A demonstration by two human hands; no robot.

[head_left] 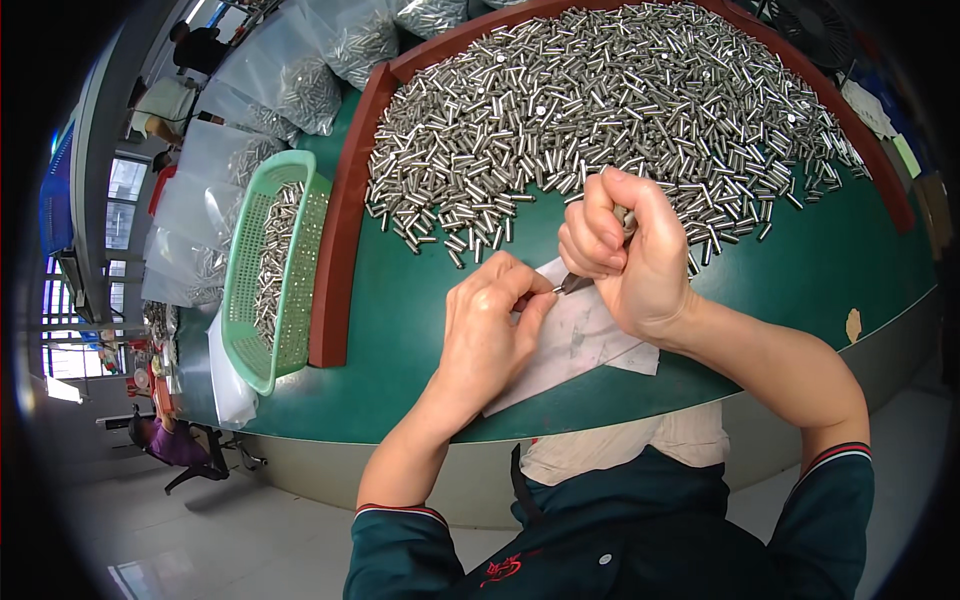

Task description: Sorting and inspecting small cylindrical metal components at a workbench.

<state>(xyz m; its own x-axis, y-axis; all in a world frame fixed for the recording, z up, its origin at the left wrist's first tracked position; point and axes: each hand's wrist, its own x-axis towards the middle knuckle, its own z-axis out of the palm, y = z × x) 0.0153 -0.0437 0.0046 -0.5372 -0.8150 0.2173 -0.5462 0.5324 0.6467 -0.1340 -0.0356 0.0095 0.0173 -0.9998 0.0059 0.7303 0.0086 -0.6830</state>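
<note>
My left hand [488, 318] is closed in a pinch on a small metal pin [558, 290], mostly covered by the fingertips. My right hand [640, 255] is wrapped in a fist round a hand tool; its dark, narrow end [573, 283] points down-left and meets the pin or comes very close to it. The tool's handle is largely hidden in the fist, so its kind does not show. Under both hands lies a whitish, smudged cloth or paper sheet [575, 345]. Just beyond them spreads a large heap of short, shiny metal pins [600, 110].
A dark red wooden border [345, 230] frames the heap on the green table [790, 290]. To its left stands a light green plastic basket [250, 310] holding more pins. Clear bags [310, 95] of pins lie beyond. Several people sit or stand at the far left.
</note>
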